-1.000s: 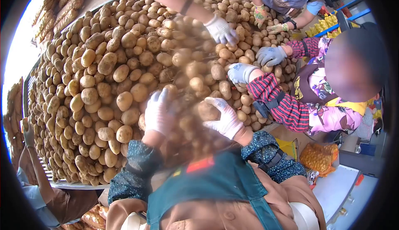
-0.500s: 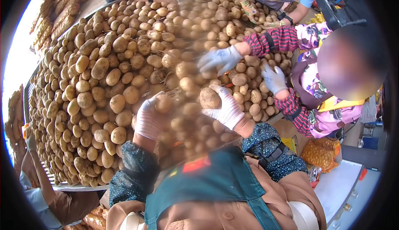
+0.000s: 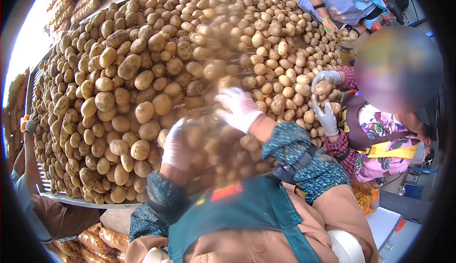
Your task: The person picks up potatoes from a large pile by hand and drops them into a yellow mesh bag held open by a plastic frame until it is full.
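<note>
Potatoes [image 3: 145,112] lie heaped over a wide table [image 3: 85,205] in front of me. My left hand [image 3: 176,144], in a white glove, is low at the near middle of the heap; its fingers are blurred, and whether it holds a potato cannot be made out. Further forward and to the right, my right hand [image 3: 240,109], also gloved, has its fingers spread over the potatoes with nothing in it. A blurred patch hides detail between and beyond my hands.
A co-worker at the right holds potatoes in gloved hands [image 3: 326,116]. Another co-worker's hands [image 3: 338,31] are at the far right edge. One more person's hand [image 3: 31,124] is at the left edge. Filled net sacks [image 3: 76,2] stand at the back left.
My right hand has let go of its potato and moved forward and left, fingers now spread. The right co-worker's hands have drawn back and hold potatoes. The arm at the far edge has gone.
</note>
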Tool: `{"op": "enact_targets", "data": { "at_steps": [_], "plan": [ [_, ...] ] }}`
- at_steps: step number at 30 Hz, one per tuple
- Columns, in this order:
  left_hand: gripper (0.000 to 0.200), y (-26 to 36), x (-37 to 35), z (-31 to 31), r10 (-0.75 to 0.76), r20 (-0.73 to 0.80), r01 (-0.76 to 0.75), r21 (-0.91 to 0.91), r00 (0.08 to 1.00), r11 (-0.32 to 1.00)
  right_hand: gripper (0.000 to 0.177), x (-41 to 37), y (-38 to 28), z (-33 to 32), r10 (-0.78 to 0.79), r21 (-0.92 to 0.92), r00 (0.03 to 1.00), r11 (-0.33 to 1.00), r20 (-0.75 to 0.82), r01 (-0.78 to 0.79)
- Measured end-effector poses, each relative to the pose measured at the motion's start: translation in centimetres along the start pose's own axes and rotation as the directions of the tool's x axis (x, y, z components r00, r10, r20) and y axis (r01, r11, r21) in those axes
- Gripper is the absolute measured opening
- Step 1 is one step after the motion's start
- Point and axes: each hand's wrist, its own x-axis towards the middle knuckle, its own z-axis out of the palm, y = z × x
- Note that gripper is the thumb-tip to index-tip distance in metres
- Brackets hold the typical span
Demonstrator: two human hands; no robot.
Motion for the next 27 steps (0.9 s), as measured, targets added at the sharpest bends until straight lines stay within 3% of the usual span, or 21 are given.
{"op": "enact_targets", "data": {
  "at_steps": [2, 3, 5, 6, 7, 9, 11, 12, 14, 15, 18, 19, 20, 22, 23, 24, 25, 27],
  "plan": [
    [0.022, -0.2, 2.2, -1.3, -0.013, -0.078, 0.025, 0.15, 0.997, 0.988, 0.044, 2.9, -0.5, 0.2, 0.054, -0.303, 0.997, 0.952, 0.058, -0.034],
    [0.023, -0.1, 1.4, 0.9, -0.008, -0.182, 0.036, 0.151, 0.983, 0.988, 0.041, 3.9, -1.1, -0.1, 0.159, -0.397, 0.987, 0.908, 0.032, -0.134],
    [0.027, 0.4, 2.0, 2.1, 0.172, -0.015, -0.14, 0.51, 0.985, 0.849, 0.041, 5.4, 0.5, 0.5, 0.304, -0.294, 0.953, 0.912, 0.013, -0.287],
    [0.029, 0.7, 2.5, 2.4, 0.232, 0.09, -0.234, 0.652, 0.968, 0.722, 0.041, 6.4, 1.5, 1.0, 0.373, -0.24, 0.928, 0.901, 0.01, -0.36],
    [0.036, 1.2, 4.1, 1.5, 0.181, 0.125, -0.213, 0.741, 0.976, 0.637, 0.039, 7.1, 3.0, 1.2, 0.429, -0.125, 0.903, 0.895, -0.02, -0.428],
    [0.038, 1.8, 6.5, 2.0, 0.221, 0.265, -0.297, 0.947, 0.938, 0.125, 0.039, 8.7, 9.7, 2.4, 0.434, 0.164, 0.9, 0.886, 0.032, -0.434],
    [0.046, 2.3, 7.8, 4.1, 0.133, 0.392, -0.317, 0.866, 0.91, -0.387, 0.04, 8.1, 12.2, 1.8, 0.452, 0.395, 0.892, 0.816, 0.019, -0.422],
    [0.047, 2.1, 9.1, 4.8, 0.055, 0.375, -0.285, 0.784, 0.925, -0.551, 0.038, 7.5, 12.6, 1.8, 0.456, 0.542, 0.89, 0.752, -0.017, -0.375],
    [0.049, 1.6, 11.8, 5.9, -0.077, 0.294, -0.23, 0.534, 0.953, -0.814, 0.033, 6.6, 13.6, 1.6, 0.6, 0.83, 0.797, 0.407, 0.071, -0.38],
    [0.051, 1.5, 12.5, 6.5, -0.154, 0.194, -0.223, 0.414, 0.969, -0.882, 0.03, 6.2, 11.8, -0.5, 0.642, 0.92, 0.723, 0.069, 0.255, -0.386],
    [0.052, 0.3, 14.7, 5.6, -0.204, 0.285, -0.275, 0.237, 0.937, -0.932, 0.024, 6.9, 10.3, -2.3, 0.594, 0.898, 0.675, -0.246, 0.437, -0.365],
    [0.058, -0.1, 15.6, 6.2, -0.232, 0.176, -0.264, 0.194, 0.957, -0.945, 0.023, 7.2, 13.7, 1.6, 0.46, 0.952, 0.886, 0.243, 0.057, -0.188],
    [0.057, -0.4, 16.0, 6.6, -0.196, 0.151, -0.22, 0.169, 0.969, -0.961, 0.022, 7.6, 10.3, -0.4, 0.306, 0.607, 0.951, 0.764, -0.043, -0.218],
    [0.056, -1.1, 16.7, 7.2, -0.124, 0.103, -0.135, 0.112, 0.987, -0.984, 0.029, 9.6, 6.1, 0.6, 0.273, 0.493, 0.962, 0.838, -0.008, -0.234],
    [0.05, -1.3, 16.2, 8.3, -0.111, 0.035, -0.114, 0.074, 0.993, -0.991, 0.031, 10.3, 3.8, -0.4, 0.121, 0.119, 0.993, 0.986, -0.011, -0.119],
    [0.048, -1.3, 16.1, 8.5, -0.124, 0.018, -0.125, 0.086, 0.992, -0.988, 0.034, 10.9, 2.1, -1.0, -0.022, -0.271, 0.999, 0.962, 0.046, 0.033],
    [0.047, -1.2, 16.2, 8.7, -0.136, 0.004, -0.136, 0.098, 0.991, -0.986, 0.038, 11.9, 2.6, 0.4, 0.017, -0.381, 0.987, 0.924, 0.158, 0.045],
    [0.045, -0.2, 15.3, 9.5, -0.188, -0.032, -0.18, 0.179, 0.982, -0.967, 0.035, 13.4, 2.1, 0.1, 0.208, -0.381, 0.95, 0.918, 0.232, -0.108]
  ]
}}
